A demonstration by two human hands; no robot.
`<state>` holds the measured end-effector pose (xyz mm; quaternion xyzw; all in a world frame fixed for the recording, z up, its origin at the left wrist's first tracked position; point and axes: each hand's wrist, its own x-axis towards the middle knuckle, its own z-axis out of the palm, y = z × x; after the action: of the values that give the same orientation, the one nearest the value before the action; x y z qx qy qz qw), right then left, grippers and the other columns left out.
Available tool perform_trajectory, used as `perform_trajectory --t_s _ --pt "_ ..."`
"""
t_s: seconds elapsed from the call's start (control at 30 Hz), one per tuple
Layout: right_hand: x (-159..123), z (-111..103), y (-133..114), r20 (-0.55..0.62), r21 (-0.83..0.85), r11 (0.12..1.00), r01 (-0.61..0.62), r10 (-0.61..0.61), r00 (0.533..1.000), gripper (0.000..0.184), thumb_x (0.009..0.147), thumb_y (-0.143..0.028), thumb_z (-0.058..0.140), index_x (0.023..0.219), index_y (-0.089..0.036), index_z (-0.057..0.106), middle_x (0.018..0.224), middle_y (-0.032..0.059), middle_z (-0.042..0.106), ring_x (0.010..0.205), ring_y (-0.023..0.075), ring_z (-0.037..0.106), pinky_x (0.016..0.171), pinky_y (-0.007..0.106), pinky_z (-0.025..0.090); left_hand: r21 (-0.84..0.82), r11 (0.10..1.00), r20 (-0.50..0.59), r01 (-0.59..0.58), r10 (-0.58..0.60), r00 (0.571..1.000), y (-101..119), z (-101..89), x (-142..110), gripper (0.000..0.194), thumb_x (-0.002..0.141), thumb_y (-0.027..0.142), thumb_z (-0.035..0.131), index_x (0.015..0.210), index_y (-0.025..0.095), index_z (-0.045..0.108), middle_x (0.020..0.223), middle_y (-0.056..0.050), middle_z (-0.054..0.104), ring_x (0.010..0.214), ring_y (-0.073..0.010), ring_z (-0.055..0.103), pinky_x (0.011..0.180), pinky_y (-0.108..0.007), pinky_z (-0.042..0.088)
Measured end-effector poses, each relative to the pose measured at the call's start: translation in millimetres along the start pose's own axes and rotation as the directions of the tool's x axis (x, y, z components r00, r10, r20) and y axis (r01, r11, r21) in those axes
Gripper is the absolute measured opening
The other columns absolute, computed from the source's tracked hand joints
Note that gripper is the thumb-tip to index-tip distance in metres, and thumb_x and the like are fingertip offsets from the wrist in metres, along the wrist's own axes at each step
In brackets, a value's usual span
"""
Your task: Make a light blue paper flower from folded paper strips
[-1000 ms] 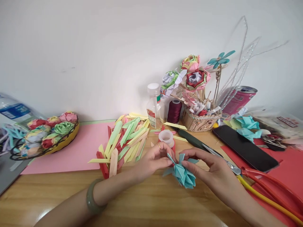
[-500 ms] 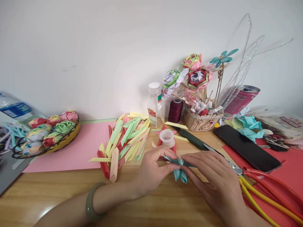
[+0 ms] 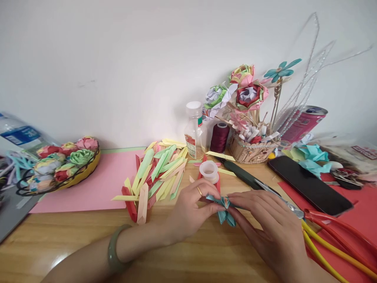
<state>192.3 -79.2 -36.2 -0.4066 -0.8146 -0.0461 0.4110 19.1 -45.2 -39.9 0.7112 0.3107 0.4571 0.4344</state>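
A folded turquoise paper flower (image 3: 226, 217) is held between both hands above the wooden table. My left hand (image 3: 193, 208), with a ring and a green bangle, pinches its left side between thumb and fingers. On the other side, my right hand (image 3: 265, 220) grips the paper with its thumb below and fingers on top. Fine orange-white lines show at the flower's middle; I cannot make out what they are. The fingers cover much of the paper. Just behind the hands stands a small translucent spool (image 3: 208, 171) on red paper.
Folded paper strips (image 3: 160, 169) lie in a heap left of the hands. At right are red-handled scissors (image 3: 297, 210), yellow-handled pliers (image 3: 326, 245) and a black phone (image 3: 309, 184). A flower basket (image 3: 253, 151), purple thread (image 3: 220, 137) and a clear bottle (image 3: 195, 135) stand behind.
The turquoise flower has been turned and squeezed narrower between my hands. My right-hand fingers have moved in over its top. The view has shifted slightly.
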Motion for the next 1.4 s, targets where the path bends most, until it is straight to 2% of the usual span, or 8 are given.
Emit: perform_trajectory --t_s 0.1,0.23,0.53,0.67,0.9,1.07,1.4 --pt "0.1 -0.3 -0.2 -0.008 -0.014 1.000 0.014 -0.015 1.000 0.013 0.078 -0.012 0.062 0.089 -0.019 0.058 0.084 0.0021 0.068 0.078 0.0146 0.060 0.073 0.031 0.043 0.019 1.000 0.002 -0.020 0.020 1.000 -0.9 -0.6 0.0 0.008 0.073 0.019 0.066 0.075 0.014 0.059 0.077 -0.005 0.060 0.075 -0.0141 0.057 0.069 -0.027 0.048" --pt "1.1 0.5 -0.3 0.005 -0.030 0.999 0.021 -0.020 1.000 0.020 0.078 -0.012 0.062 0.096 -0.019 0.057 0.084 0.0026 0.068 0.076 0.0145 0.060 0.072 0.031 0.043 0.028 0.999 0.015 -0.016 0.015 1.000 -1.6 -0.9 -0.5 0.007 0.074 0.019 0.065 0.076 0.015 0.060 0.078 -0.005 0.061 0.076 -0.0143 0.058 0.072 -0.027 0.048" --pt "0.3 -0.8 0.1 -0.028 -0.060 0.997 0.045 -0.047 0.998 0.015 0.078 -0.011 0.063 0.091 -0.018 0.059 0.083 0.0030 0.070 0.076 0.0147 0.063 0.073 0.031 0.044 0.044 0.999 0.014 0.004 -0.005 1.000 -1.5 -0.4 -0.6 0.008 0.074 0.020 0.065 0.076 0.014 0.060 0.077 -0.005 0.063 0.075 -0.0138 0.059 0.072 -0.026 0.048" --pt "0.1 -0.6 0.5 -0.024 -0.065 0.996 0.054 -0.056 0.998 0.021 0.078 -0.012 0.063 0.098 -0.017 0.058 0.084 0.0033 0.070 0.076 0.0143 0.063 0.072 0.030 0.045 0.039 0.999 0.008 -0.010 0.010 1.000 -0.7 -0.4 -0.3 0.007 0.074 0.019 0.064 0.076 0.014 0.060 0.078 -0.005 0.064 0.075 -0.0137 0.059 0.071 -0.025 0.049" --pt "0.6 -0.5 0.6 -0.050 -0.082 0.995 0.057 -0.061 0.997 0.015 0.079 -0.012 0.061 0.091 -0.020 0.060 0.088 0.0025 0.072 0.078 0.0145 0.065 0.073 0.031 0.046 0.043 0.999 -0.017 -0.026 0.027 0.999 0.7 0.2 -0.6 0.006 0.073 0.016 0.065 0.074 0.013 0.060 0.075 -0.006 0.064 0.073 -0.0138 0.060 0.069 -0.025 0.050" --pt "0.8 0.1 0.1 -0.053 -0.084 0.995 0.049 -0.054 0.997 0.023 0.078 -0.011 0.062 0.099 -0.019 0.059 0.090 0.0034 0.071 0.080 0.0152 0.064 0.073 0.031 0.047 0.071 0.996 -0.017 -0.045 0.046 0.999 0.6 0.2 -1.1 0.005 0.074 0.016 0.064 0.076 0.014 0.061 0.076 -0.006 0.065 0.073 -0.0135 0.061 0.070 -0.025 0.050" --pt "1.6 -1.1 0.7 -0.088 -0.109 0.993 0.053 -0.063 0.994 0.019 0.078 -0.012 0.062 0.095 -0.020 0.060 0.085 0.0022 0.071 0.078 0.0149 0.064 0.072 0.031 0.046 0.064 0.995 -0.029 -0.081 0.083 0.996 -1.0 1.1 -2.3 0.004 0.074 0.013 0.064 0.076 0.014 0.060 0.077 -0.006 0.064 0.075 -0.0141 0.061 0.070 -0.026 0.051"
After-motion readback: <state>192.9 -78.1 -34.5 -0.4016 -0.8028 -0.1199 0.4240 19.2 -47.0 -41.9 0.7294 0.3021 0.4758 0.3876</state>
